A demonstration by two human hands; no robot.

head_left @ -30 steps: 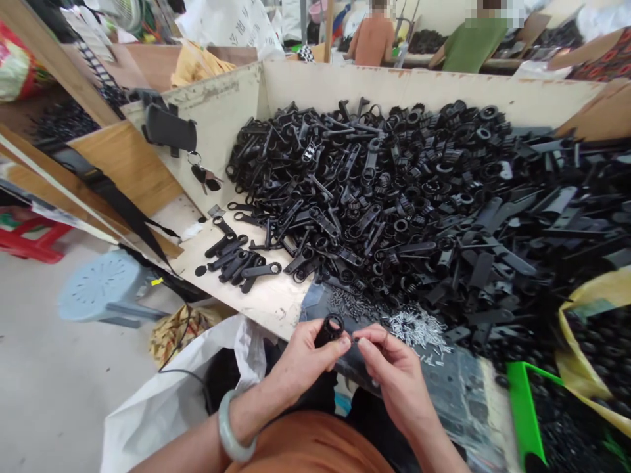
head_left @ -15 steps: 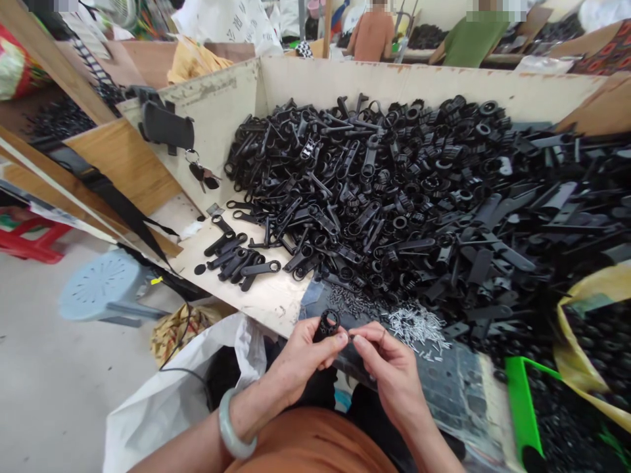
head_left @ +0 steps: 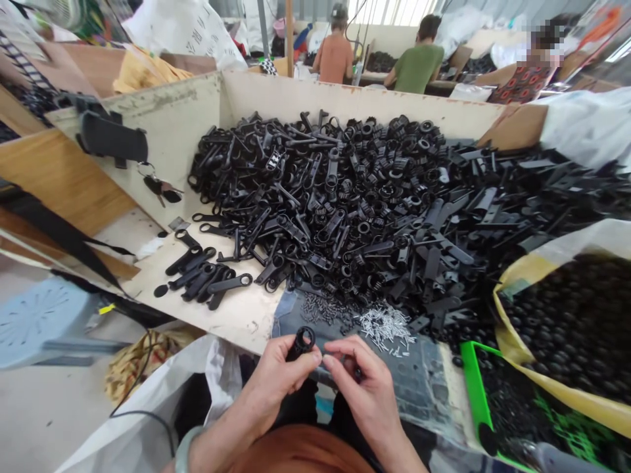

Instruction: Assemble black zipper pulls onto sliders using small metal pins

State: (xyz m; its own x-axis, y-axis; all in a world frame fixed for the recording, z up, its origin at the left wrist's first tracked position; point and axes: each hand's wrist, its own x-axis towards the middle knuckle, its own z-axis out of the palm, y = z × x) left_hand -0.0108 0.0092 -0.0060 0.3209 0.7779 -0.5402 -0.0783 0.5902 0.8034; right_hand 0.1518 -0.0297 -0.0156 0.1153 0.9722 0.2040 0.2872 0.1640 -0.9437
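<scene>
My left hand [head_left: 288, 368] is closed around a black plastic part with a ringed, toothed end [head_left: 304, 337]; the ring sticks up above the thumb and forefinger. Close by on the right, my right hand [head_left: 362, 374] has its thumb and forefinger brought near the left thumb tip. A small dark piece [head_left: 358, 373] shows inside its curled fingers, too small to name. Whatever lies between the fingertips cannot be made out. Just beyond the hands, small silver pins [head_left: 387, 326] lie heaped on a dark mat [head_left: 394, 374], beside a scatter of tiny dark pieces [head_left: 323, 307].
A large pile of black plastic parts [head_left: 340, 197] fills the walled bench. Several black handles [head_left: 207, 276] lie at the left. On the right stand a green crate [head_left: 474, 378] and a yellow-edged sack [head_left: 507, 341] of round black pieces. Keys [head_left: 165, 189] hang from a phone holder [head_left: 114, 138]. Several people sit beyond.
The view has swung right and up, so the bench appears further left and more of the sack shows. Both hands stay close together, the left still holding the ringed part.
</scene>
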